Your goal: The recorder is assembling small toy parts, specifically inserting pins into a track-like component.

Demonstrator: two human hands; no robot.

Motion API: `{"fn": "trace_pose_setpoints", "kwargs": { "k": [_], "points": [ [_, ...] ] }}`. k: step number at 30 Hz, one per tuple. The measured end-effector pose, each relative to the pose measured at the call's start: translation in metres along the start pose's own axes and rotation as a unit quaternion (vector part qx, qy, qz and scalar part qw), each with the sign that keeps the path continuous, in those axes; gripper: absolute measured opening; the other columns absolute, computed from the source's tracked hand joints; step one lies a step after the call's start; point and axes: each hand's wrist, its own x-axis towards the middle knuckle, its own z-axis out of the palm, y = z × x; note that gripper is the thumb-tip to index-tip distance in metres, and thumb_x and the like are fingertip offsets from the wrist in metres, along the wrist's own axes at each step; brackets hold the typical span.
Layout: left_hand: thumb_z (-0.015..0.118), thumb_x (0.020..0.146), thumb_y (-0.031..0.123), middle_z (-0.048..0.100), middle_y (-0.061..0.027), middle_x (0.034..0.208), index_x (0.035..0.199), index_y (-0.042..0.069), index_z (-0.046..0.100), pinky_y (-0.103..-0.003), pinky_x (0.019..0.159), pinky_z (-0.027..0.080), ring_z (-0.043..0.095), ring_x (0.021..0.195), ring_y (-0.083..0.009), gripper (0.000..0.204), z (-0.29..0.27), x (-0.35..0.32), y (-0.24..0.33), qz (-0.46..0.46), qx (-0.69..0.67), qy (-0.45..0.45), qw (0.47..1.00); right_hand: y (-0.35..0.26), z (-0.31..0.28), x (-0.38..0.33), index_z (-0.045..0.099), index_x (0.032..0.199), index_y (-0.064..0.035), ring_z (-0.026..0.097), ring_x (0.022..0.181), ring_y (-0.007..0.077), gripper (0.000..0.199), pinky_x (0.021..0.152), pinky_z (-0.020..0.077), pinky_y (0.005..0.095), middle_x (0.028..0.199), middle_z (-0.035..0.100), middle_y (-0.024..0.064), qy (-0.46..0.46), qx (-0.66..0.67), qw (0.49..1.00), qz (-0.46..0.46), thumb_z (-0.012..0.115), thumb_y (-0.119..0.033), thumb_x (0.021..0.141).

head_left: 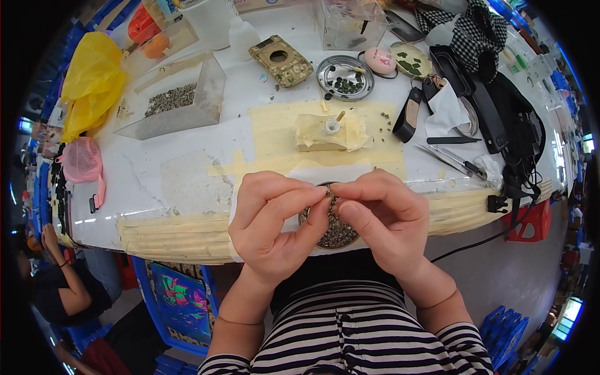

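Note:
My left hand (275, 225) and my right hand (381, 219) meet over the table's near edge, fingertips pinched together on a tiny dark piece (330, 195). Directly below them sits a small round metal dish (337, 236) filled with several small grey-green pieces, mostly hidden by my fingers. The dish rests on a white sheet (325, 172) laid on the white table (187, 169). Beyond my hands a tape-wrapped block (328, 132) holds a small white cup with a wooden stick in it.
A clear plastic box (175, 100) of small grey pieces stands at the back left by a yellow bag (90, 81). A round metal tray (345, 77), a camouflage phone case (281, 60), tweezers (447, 156) and black gear (500, 112) lie behind and right. Another person (56, 281) sits lower left.

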Motion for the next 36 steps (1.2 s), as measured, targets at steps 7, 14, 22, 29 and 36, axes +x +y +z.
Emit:
{"fn": "trace_pose_setpoints", "kwargs": {
  "k": [7,14,22,29,36],
  "points": [
    [0.079,0.067,-0.005,0.065,-0.0057,0.086,0.089,0.004,0.071,-0.029,0.065,0.047,0.059,0.077,-0.0203,0.025,0.0014,-0.0003,-0.0017,-0.01,0.011,0.005,1.0,-0.0052,0.0029,0.0016,0.074,0.103,-0.0014,0.062,0.068,0.0145,0.027,0.058,0.05,0.0247,0.085,0.067,0.0084,0.018,-0.211,0.966,-0.15,0.075,0.003,0.076],
    [0.079,0.067,-0.005,0.066,-0.0055,0.086,0.088,0.004,0.071,-0.029,0.065,0.047,0.059,0.077,-0.0202,0.024,0.0002,-0.0008,-0.0015,-0.015,-0.005,0.003,1.0,0.0011,0.001,0.0022,0.073,0.103,-0.0005,0.063,0.069,0.0135,0.026,0.06,0.0509,0.0249,0.086,0.067,0.0091,0.024,-0.177,0.978,-0.111,0.075,0.002,0.077],
    [0.079,0.068,-0.005,0.066,-0.0047,0.086,0.09,0.005,0.071,-0.029,0.065,0.047,0.059,0.077,-0.0196,0.025,0.0007,0.0006,-0.0006,0.004,-0.012,0.0,1.0,-0.0004,0.0011,-0.0001,0.07,0.107,0.0031,0.065,0.083,0.0128,0.022,0.073,0.0534,0.0236,0.096,0.067,0.0104,0.001,0.008,0.999,0.042,0.07,0.0,0.086],
    [0.079,0.067,-0.005,0.066,-0.0049,0.086,0.09,0.005,0.071,-0.029,0.064,0.047,0.059,0.076,-0.0199,0.026,0.0009,0.0,-0.0011,0.012,-0.003,0.0,1.0,-0.0013,0.0009,-0.0002,0.069,0.107,0.0039,0.064,0.084,0.0127,0.021,0.074,0.0524,0.0238,0.098,0.066,0.0104,0.01,0.03,0.998,0.048,0.069,0.001,0.086],
    [0.079,0.066,-0.006,0.066,-0.0052,0.086,0.089,0.005,0.071,-0.029,0.064,0.047,0.059,0.077,-0.0203,0.027,0.0003,0.0006,-0.0005,0.007,0.011,0.001,1.0,0.0015,0.0004,0.0012,0.073,0.104,0.0004,0.062,0.074,0.0121,0.022,0.066,0.0495,0.0235,0.087,0.068,0.009,0.024,-0.079,0.996,-0.037,0.072,0.002,0.082]
  ]
}}
